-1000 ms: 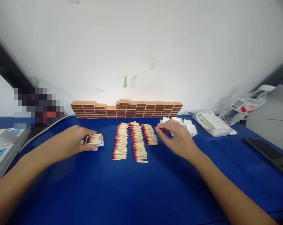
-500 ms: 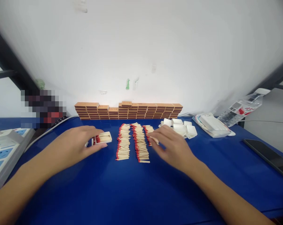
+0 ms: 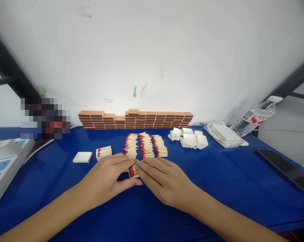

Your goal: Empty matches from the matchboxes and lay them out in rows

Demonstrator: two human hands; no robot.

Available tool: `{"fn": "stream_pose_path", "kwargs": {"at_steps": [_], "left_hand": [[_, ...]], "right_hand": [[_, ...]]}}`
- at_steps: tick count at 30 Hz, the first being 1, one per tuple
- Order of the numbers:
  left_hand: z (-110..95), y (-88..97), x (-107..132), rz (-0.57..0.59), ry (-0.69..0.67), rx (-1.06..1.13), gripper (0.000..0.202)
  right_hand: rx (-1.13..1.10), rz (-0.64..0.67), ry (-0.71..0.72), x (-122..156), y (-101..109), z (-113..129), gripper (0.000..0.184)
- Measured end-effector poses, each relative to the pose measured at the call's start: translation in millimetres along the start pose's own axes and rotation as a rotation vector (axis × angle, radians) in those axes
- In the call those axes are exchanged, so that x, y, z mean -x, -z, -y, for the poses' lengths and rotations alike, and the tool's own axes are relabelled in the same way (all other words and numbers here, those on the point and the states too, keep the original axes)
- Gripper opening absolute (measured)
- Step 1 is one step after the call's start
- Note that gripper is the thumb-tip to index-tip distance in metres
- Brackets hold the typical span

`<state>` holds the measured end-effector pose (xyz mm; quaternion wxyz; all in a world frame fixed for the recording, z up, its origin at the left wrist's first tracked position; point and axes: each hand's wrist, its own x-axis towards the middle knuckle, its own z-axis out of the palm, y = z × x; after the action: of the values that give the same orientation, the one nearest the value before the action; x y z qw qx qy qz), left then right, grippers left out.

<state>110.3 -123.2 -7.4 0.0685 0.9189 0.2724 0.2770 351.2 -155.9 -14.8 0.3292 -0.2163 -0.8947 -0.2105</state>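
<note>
My left hand [image 3: 111,176] grips a small white matchbox tray [image 3: 132,172] between thumb and fingers; red-headed matches show inside it. Over the tray's right side, my right hand [image 3: 167,181] has its fingers closed together, with a pale bit of match between them; its thumb is hidden. Just beyond the hands lie three columns of loose matches [image 3: 160,146], red heads to the left. The left and middle columns are partly covered by my hands. Left of them sit a tray of matches [image 3: 104,152] and an empty white tray [image 3: 82,157].
Closed matchboxes [image 3: 147,120] stand stacked in a long row against the wall. White empty trays [image 3: 189,138] are piled at the back right. Farther right are a white packet [image 3: 225,134], a plastic bottle [image 3: 258,116] and a phone [image 3: 285,171]. A power strip [image 3: 5,168] lies at left.
My left hand has moved right and nearer with the tray, uncovering two trays at left. My right hand has moved left from the right-hand match column to the held tray.
</note>
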Motion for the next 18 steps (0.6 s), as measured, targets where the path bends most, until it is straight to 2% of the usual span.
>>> {"fn": "stream_pose_path", "kwargs": {"at_steps": [3, 6, 8, 10, 13, 15, 18], "left_hand": [[-0.3, 0.3, -0.5, -0.036, -0.033, -0.024, 0.044], [6.4, 6.4, 0.7, -0.101, -0.047, -0.104, 0.044], [16.0, 13.7, 2.7, -0.140, -0.040, -0.168, 0.043], [28.4, 21.7, 5.1, -0.148, 0.019, -0.212, 0.050], [47.5, 30.8, 8.5, -0.106, 0.171, -0.241, 0.062], [58.7, 33.4, 10.3, -0.055, 0.252, -0.254, 0.066], [71.7, 34.3, 12.2, 0.026, 0.345, -0.258, 0.074]], "right_hand": [[0.010, 0.014, 0.002, 3.6, -0.2, -1.2, 0.025], [0.038, 0.006, -0.036, 9.1, 3.3, -14.5, 0.025], [-0.011, 0.008, -0.101, 14.0, 10.0, -30.8, 0.025], [-0.139, 0.051, -0.232, 19.5, 20.8, -49.6, 0.023], [-0.290, 0.223, -0.465, 27.4, 39.0, -72.2, 0.024], [-0.353, 0.324, -0.539, 31.1, 46.7, -79.7, 0.024], [-0.389, 0.463, -0.600, 33.5, 47.5, -81.3, 0.019]]}}
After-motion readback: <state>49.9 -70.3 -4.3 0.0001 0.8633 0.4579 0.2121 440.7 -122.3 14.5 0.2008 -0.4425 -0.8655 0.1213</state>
